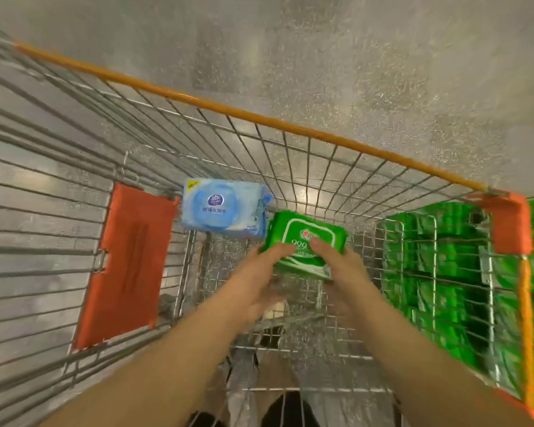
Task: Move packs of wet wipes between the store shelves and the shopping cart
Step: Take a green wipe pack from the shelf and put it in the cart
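I look straight down into a wire shopping cart with an orange rim. A green pack of wet wipes with a white label sits low inside the basket, and both hands hold it. My left hand grips its near left edge with the thumb on top. My right hand grips its near right edge, thumb on the label. A blue pack of wet wipes lies in the cart just left of and beyond the green one, not touching either hand.
Several green packs show through the cart's right wall, stacked on a shelf outside it. An orange child-seat flap hangs on the left wall. Speckled grey floor lies beyond the cart. My legs show below the basket.
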A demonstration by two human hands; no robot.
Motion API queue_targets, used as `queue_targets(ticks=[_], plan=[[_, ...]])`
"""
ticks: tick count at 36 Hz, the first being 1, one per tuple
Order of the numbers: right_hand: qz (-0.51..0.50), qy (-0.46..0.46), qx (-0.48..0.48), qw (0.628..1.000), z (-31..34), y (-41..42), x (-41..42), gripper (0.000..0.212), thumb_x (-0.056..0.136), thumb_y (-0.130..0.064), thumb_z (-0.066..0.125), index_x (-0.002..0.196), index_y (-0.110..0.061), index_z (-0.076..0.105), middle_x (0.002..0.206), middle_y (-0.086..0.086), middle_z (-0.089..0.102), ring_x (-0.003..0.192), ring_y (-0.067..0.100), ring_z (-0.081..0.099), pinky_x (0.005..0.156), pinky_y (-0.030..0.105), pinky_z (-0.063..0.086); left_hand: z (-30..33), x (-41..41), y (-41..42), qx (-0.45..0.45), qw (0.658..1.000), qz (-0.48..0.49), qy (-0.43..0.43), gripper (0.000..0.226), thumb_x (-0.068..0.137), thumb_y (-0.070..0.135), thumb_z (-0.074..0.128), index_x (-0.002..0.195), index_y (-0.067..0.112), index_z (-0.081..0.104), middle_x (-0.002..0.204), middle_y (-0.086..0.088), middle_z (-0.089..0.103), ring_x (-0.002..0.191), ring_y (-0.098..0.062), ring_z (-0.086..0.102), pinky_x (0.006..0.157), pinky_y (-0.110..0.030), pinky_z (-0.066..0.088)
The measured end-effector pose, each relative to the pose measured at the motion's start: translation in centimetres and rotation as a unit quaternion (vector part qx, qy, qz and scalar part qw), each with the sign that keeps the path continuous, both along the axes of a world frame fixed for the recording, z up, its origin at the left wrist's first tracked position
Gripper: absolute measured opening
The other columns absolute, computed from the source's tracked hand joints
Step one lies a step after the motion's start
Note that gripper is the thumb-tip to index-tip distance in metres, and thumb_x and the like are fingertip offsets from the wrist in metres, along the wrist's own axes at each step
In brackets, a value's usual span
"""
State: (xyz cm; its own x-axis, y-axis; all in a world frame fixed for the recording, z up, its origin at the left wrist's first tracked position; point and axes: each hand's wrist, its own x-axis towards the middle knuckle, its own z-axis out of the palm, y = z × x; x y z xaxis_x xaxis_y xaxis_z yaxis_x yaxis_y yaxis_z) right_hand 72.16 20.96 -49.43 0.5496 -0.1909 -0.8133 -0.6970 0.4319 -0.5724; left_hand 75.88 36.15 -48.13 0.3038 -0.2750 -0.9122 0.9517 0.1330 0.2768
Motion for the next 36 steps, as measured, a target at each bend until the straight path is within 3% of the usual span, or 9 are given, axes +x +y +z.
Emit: queue_targets(ticks=[4,7,9,12,15,20,25,29,36], plan=[[0.037,0.004,-0.028,0.999,-4.1,-1.4,2.1,0.064,0.063,-0.043,0.087,0.119,-0.021,0.066,0.109,-0.001,0.078,0.109,0.024,0.071,0.109,0.053,0.047,-4.6,0.9,-2.3,-0.011,0.992,0.122,0.041,0.043,0.088,0.015,0.07,0.129,0.011,0.056,0.106,-0.014,0.072,0.093,-0.028,0.069,0.077,-0.043,0.061],[0.058,0.003,-0.066,0.996,-7.0,-2.1,3.3,0.09,0.046,-0.064,0.093,0.123,-0.025,0.065,0.11,-0.003,0.078,0.106,0.02,0.072,0.104,0.048,0.051,-7.0,1.2,-3.7,-0.015,0.986,0.164,0.038,0.036,0.089,0.02,0.069,0.123,0.012,0.062,0.093,-0.009,0.077,0.087,-0.024,0.07,0.068,-0.034,0.058],[0.076,-0.003,-0.078,0.994,-8.4,-2.5,4.0,0.074,0.058,-0.054,0.091,0.121,-0.023,0.065,0.11,-0.003,0.077,0.099,0.015,0.074,0.091,0.034,0.056,-8.2,1.3,-4.4,-0.019,0.982,0.182,0.044,0.037,0.081,0.027,0.074,0.115,0.015,0.067,0.091,-0.008,0.077,0.082,-0.021,0.067,0.063,-0.026,0.049],[0.094,-0.013,-0.077,0.993,-10.3,-2.9,4.8,0.052,0.075,-0.033,0.085,0.121,-0.017,0.066,0.109,0.0,0.077,0.094,0.01,0.074,0.071,0.016,0.052,-10.1,1.7,-5.1,-0.02,0.971,0.229,0.061,0.054,0.061,0.032,0.081,0.111,0.015,0.07,0.092,-0.008,0.077,0.08,-0.018,0.067,0.074,-0.031,0.037],[0.092,-0.01,-0.097,0.991,-11.7,-2.9,5.4,0.049,0.079,-0.03,0.085,0.122,-0.018,0.065,0.107,-0.002,0.077,0.088,0.006,0.073,0.066,0.012,0.05,-11.5,2.3,-5.5,-0.031,0.957,0.28,0.067,0.056,0.063,0.025,0.081,0.116,0.013,0.069,0.1,-0.011,0.077,0.091,-0.022,0.069,0.083,-0.033,0.05],[0.139,-0.007,-0.169,0.976,-12.7,-2.6,5.7,0.053,0.078,-0.049,0.082,0.119,-0.024,0.06,0.106,-0.009,0.068,0.092,0.0,0.063,0.071,0.014,0.047,-12.4,2.8,-5.3,-0.038,0.949,0.306,0.069,0.035,0.084,0.017,0.072,0.118,0.012,0.068,0.097,-0.009,0.077,0.085,-0.022,0.071,0.081,-0.034,0.057],[0.176,0.017,-0.231,0.957,-13.9,-2.1,5.8,0.104,0.053,-0.091,0.073,0.137,-0.034,0.053,0.134,-0.001,0.061,0.123,0.023,0.058,0.106,0.05,0.048,-13.0,3.2,-5.3,-0.036,0.94,0.333,0.074,0.054,0.075,0.019,0.077,0.127,0.013,0.065,0.113,-0.01,0.074,0.093,-0.024,0.07,0.085,-0.034,0.057],[0.186,-0.011,-0.199,0.962,-13.7,-2.3,6.0,0.084,0.066,-0.079,0.076,0.134,-0.034,0.057,0.127,-0.008,0.066,0.12,0.018,0.061,0.102,0.044,0.049,-13.5,3.0,-4.9,-0.026,0.944,0.319,0.085,0.057,0.071,0.026,0.085,0.125,0.019,0.066,0.125,-0.012,0.068,0.115,-0.029,0.063,0.109,-0.039,0.046],[0.238,-0.002,-0.204,0.95,-13.5,-2.2,5.3,0.049,0.093,-0.061,0.059,0.13,-0.03,0.054,0.117,-0.013,0.064,0.11,0.015,0.058,0.09,0.031,0.039,-13.9,2.7,-5.0,-0.012,0.953,0.29,0.09,0.049,0.08,0.023,0.082,0.125,0.021,0.065,0.125,-0.011,0.066,0.119,-0.029,0.06,0.111,-0.04,0.044]])
